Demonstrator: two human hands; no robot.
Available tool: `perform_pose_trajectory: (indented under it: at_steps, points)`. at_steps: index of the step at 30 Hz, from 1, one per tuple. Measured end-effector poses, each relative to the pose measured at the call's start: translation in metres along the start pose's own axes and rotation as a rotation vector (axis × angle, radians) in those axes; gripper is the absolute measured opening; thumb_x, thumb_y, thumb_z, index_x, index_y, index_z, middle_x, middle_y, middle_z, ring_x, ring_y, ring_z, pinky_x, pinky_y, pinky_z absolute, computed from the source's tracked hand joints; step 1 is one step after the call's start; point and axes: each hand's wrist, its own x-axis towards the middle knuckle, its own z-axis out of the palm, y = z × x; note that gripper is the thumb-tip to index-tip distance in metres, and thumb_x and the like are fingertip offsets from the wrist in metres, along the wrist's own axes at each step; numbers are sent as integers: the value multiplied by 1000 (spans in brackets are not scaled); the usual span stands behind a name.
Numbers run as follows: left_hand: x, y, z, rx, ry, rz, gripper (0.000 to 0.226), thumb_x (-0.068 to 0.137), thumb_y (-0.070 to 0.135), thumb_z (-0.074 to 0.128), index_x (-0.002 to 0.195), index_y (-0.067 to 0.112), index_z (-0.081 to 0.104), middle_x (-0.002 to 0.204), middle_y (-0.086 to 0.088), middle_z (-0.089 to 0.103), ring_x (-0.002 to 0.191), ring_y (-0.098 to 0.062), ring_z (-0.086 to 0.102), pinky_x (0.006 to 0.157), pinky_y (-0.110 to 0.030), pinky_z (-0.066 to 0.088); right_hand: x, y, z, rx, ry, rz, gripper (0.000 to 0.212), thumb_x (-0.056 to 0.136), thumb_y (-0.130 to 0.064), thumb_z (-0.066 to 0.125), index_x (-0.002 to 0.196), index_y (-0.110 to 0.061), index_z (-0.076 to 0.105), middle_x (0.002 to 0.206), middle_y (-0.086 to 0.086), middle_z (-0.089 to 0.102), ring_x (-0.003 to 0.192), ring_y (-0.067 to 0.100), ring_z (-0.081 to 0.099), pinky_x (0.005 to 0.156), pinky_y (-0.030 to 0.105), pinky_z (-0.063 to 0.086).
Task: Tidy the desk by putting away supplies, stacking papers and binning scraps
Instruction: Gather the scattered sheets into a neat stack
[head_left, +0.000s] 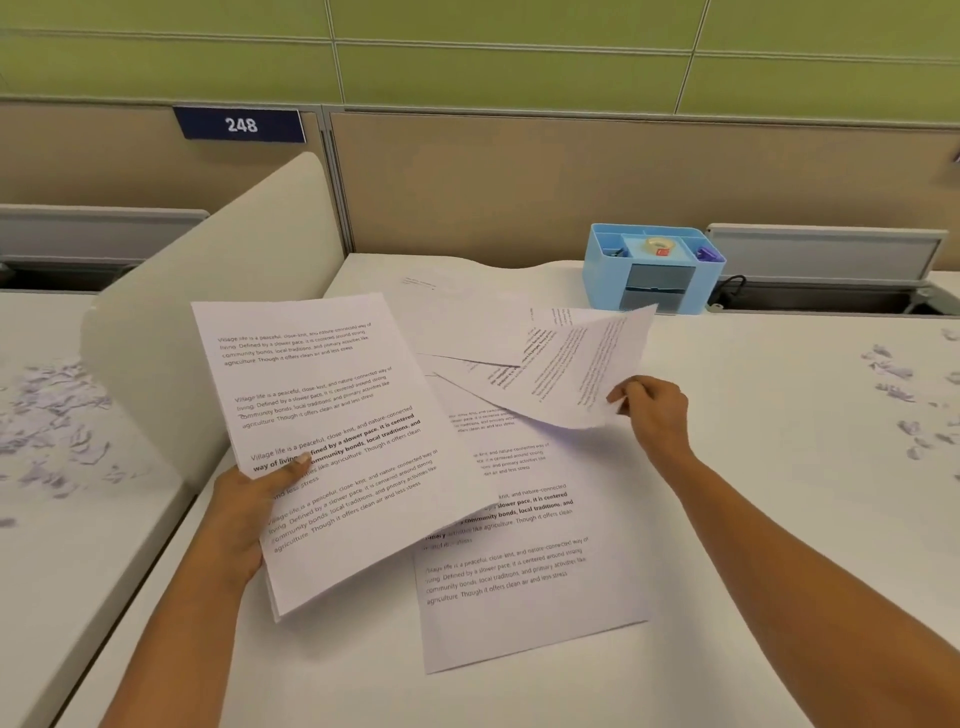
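The left hand (249, 512) grips a paper stack (332, 441) — long axis tilted up-left — above the desk (753, 519). The right hand (655, 410) pinches a curled sheet's (566, 369) corner — scraps (893, 374) lie well right.

white printed papers (332, 415), light blue organizer (649, 270), green wall (467, 47)

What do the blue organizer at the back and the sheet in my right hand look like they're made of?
The blue organizer looks like moulded plastic with a smooth, slightly glossy finish: uniform light-blue colour, rounded corners, thin divider walls. The sheet pinched by the right hand looks like thin matte office paper: white, black printed text, and it curves and sags under its own weight.
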Motion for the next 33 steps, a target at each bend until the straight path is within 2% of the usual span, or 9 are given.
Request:
perform_pose_trajectory:
  at_steps: [2,5,8,11,16,21,26,30,33]
  points:
    - [-7,0,-4,1,-8,-13,40,81,5,65,120,9,60,110,-11,67,94,-30,64,62,-41,58,-2,6,-14,50,27,93,30,87,-8,47,62,-5,64,94,11,66,86,27,62,64,23,53]
    - [-17,0,-11,-3,-21,-13,39,82,4,63,121,9,59,109,-11,67,94,-30,64,60,-40,58,-3,10,-32,-98,53,156,18,88,-18,58,91,-4,68,108,13,65,97,28,60,79,29,46]
    - [-25,0,-14,-4,-34,6,38,83,1,61,121,10,59,108,-10,66,94,-29,64,59,-40,58,-5,1,-40,-168,86,129,36,89,-6,58,124,-8,51,128,16,54,115,29,54,88,30,45]
    - [-31,1,-13,-7,-31,13,39,83,1,61,121,9,59,109,-8,67,95,-30,64,60,-42,58,-8,-16,-41,-43,233,100,45,93,-6,52,134,-15,37,133,15,52,117,30,55,94,42,48]
    - [-38,1,-14,7,-33,-13,37,83,1,62,119,10,59,113,-13,65,99,-33,63,65,-48,55,-15,-21,-41,279,366,132,43,94,-10,51,133,-19,35,129,12,54,108,22,58,92,37,52]
    - [-45,1,-14,2,-36,13,27,83,0,61,105,14,64,93,-5,72,81,-25,69,60,-44,58,-19,2,-44,511,202,316,38,92,-1,52,129,-3,41,129,18,51,104,26,56,79,32,53]
    - [-51,3,-19,-16,-104,42,28,85,-3,57,100,20,66,98,-4,72,80,-21,71,64,-46,57,-24,16,-51,521,229,393,32,92,1,51,124,0,48,125,17,55,98,26,57,60,22,53]
    - [-54,3,-20,-20,-122,43,29,85,-2,57,101,21,66,102,-5,71,87,-22,70,68,-47,56,-24,22,-63,498,267,391,28,92,-1,51,120,-3,51,124,17,56,94,25,59,66,27,52]
    - [-55,4,-20,-15,-119,34,28,85,-2,56,98,21,66,101,-4,71,79,-20,71,65,-46,57,-23,24,-74,508,130,417,20,92,-1,52,111,-7,54,111,13,57,79,16,59,50,16,53]
